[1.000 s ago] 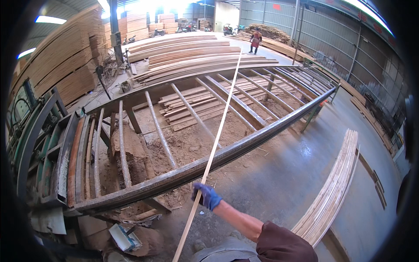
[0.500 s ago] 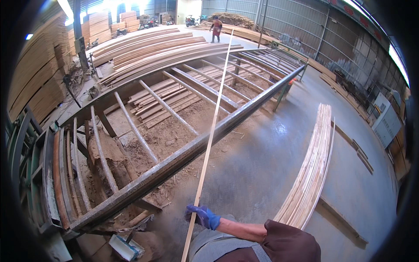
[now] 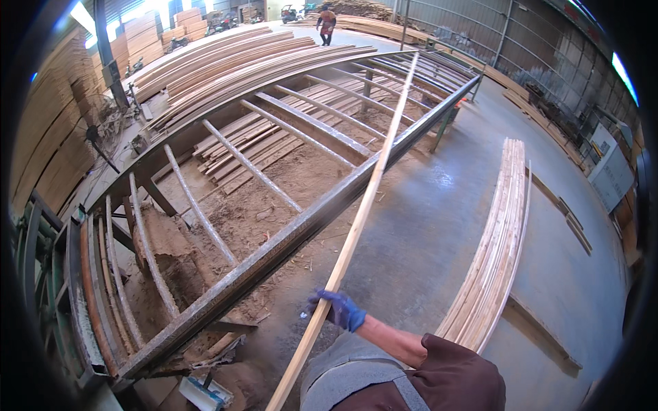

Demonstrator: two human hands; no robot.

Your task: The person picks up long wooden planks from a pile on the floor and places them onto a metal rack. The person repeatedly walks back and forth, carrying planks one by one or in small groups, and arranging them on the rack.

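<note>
My right hand (image 3: 337, 309), in a blue glove, is closed around a long thin wooden strip (image 3: 363, 198). The strip runs from the bottom edge of the view up and away, crossing the long beam of a steel rack frame (image 3: 288, 240), with its far end over the rack's far part. My brown sleeve comes in from the lower right. My left hand is out of sight.
A stack of similar strips (image 3: 495, 240) lies on the concrete floor to the right. Sawdust and loose boards lie under the rack. Piles of timber (image 3: 226, 58) sit behind it, a green machine (image 3: 41, 274) stands at the left, and a person (image 3: 327, 20) stands far off.
The strip has swung to the right over the rack beam, toward the floor stack. My gloved hand keeps its hold; the view has shifted toward the right.
</note>
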